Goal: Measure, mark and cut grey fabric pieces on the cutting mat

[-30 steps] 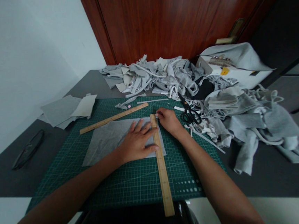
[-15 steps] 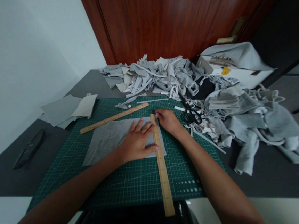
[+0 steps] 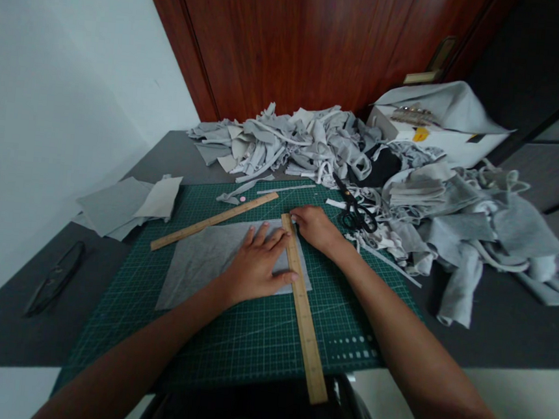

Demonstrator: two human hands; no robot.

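Note:
A grey cloth piece (image 3: 201, 261) lies flat on the green cutting mat (image 3: 219, 341). My left hand (image 3: 258, 263) is spread on the cloth, its fingertips and thumb pressing on a wooden ruler (image 3: 306, 323). That ruler crosses the cloth's right side and reaches past the mat's front edge. Beside the ruler's far end, my right hand (image 3: 310, 224) has its fingers closed around a small thing, mostly hidden. A second wooden ruler (image 3: 214, 220) lies slantwise along the cloth's far left edge.
Black scissors (image 3: 355, 209) lie at the mat's far right, by heaped grey scraps (image 3: 473, 233). More scraps (image 3: 309, 140) line the back, near a white box (image 3: 447, 139). Cloth pieces (image 3: 116, 205) and a black-rimmed item (image 3: 55, 278) lie at the left.
My right hand has shifted very slightly at the ruler's far end, its fingers still closed. My left hand stays in place on the ruler and cloth.

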